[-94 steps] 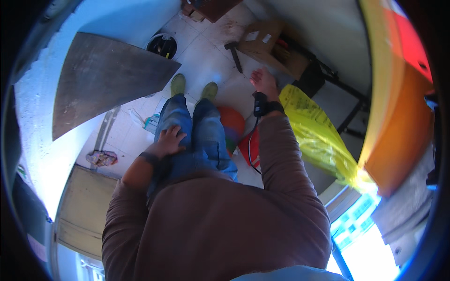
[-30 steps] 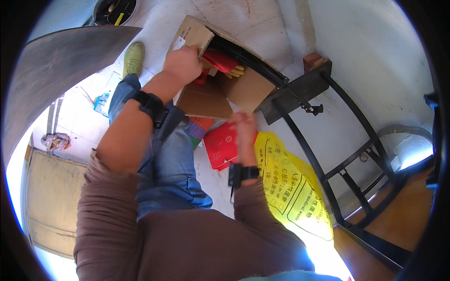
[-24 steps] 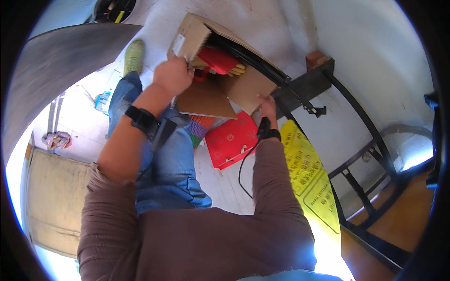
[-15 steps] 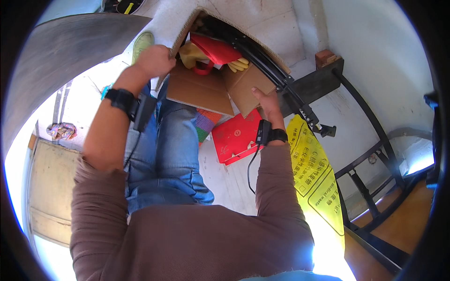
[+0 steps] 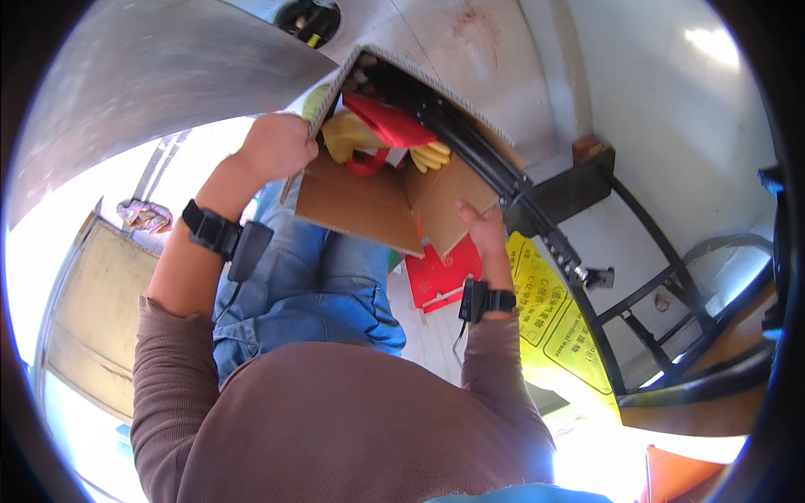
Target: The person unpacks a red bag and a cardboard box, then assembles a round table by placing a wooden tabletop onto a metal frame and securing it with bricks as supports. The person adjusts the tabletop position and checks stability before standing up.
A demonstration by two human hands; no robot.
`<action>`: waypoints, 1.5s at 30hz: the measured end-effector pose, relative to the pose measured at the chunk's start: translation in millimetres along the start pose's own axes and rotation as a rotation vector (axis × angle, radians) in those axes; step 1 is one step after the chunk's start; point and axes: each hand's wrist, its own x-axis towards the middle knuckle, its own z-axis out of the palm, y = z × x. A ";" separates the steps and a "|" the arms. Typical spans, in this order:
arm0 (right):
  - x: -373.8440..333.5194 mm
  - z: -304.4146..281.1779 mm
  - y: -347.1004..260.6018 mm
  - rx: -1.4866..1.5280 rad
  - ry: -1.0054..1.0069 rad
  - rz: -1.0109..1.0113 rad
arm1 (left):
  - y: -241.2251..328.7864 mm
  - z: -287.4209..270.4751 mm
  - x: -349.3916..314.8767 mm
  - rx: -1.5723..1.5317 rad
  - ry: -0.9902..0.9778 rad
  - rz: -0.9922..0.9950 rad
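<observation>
1. Cardboard box [image 5: 360, 201] is in front of our knees, open side tipped toward us; we can't tell whether it rests on our legs or hangs free.
2. Left hand [image 5: 279, 148] – fingers curled together and clamped on the box's left wall near the edge.
3. Right hand [image 5: 485, 230] – thumb against the right flap; other fingers mostly hidden, so we can't tell if they grip.
4. Inside: red item [image 5: 388, 121], yellow glove [image 5: 431, 156]. A long black pole [image 5: 545, 225] sticks out past the right side.
5. Spill risk: more tilt toward us could slide the loose items over the lower flap.
6. Snag risk: the pole's end overhangs near the black metal frame [image 5: 650, 226]; a swing right could catch it and twist the box.
7. Tear or slip risk: thin cardboard, edge holds, uneven load – the flap could bend under our right thumb.
8. Below: red package [image 5: 443, 278] and yellow bag [image 5: 553, 323], easily knocked if the box drops.
</observation>
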 end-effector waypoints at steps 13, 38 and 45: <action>-117.5 63.8 -62.5 -0.313 -0.274 -0.123 | -44.8 10.1 -255.1 -0.210 0.095 -0.285; -337.3 353.7 -154.0 -1.377 -0.544 -0.751 | -184.0 211.6 -607.1 -0.769 0.483 -0.647; -444.6 525.6 -162.8 -1.771 -0.645 -0.777 | -230.5 276.3 -726.0 -0.955 0.662 -0.910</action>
